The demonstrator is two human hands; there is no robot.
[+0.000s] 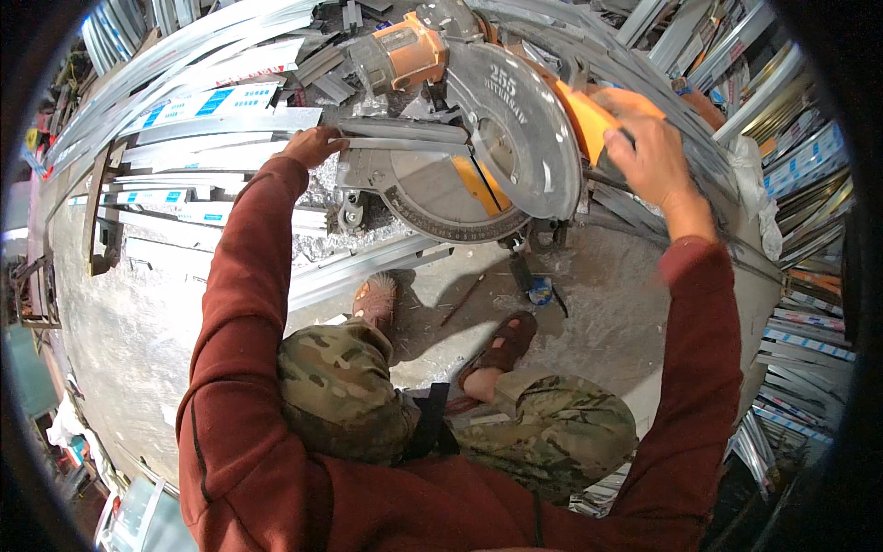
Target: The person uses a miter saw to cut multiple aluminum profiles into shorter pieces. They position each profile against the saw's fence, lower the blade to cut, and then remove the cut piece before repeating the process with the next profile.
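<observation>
A mitre saw with an orange body and a clear round blade guard [543, 152] stands in front of me, its head over a grey turntable [418, 179]. My right hand [648, 152] is closed round the saw's orange handle [589, 120], right of the guard. At the left end of the saw bed, my left hand [313, 147] grips a thin metal profile [405, 144]. That strip lies along the fence and reaches toward the blade. My left fingertips are partly hidden.
Long metal profiles [202, 124], some with white and blue film, are piled left of the saw. More profiles [805, 156] are stacked at the right. On the floor under the saw sits a small blue roll [540, 292], beside my sandalled feet. Offcuts [331, 83] lie behind the saw.
</observation>
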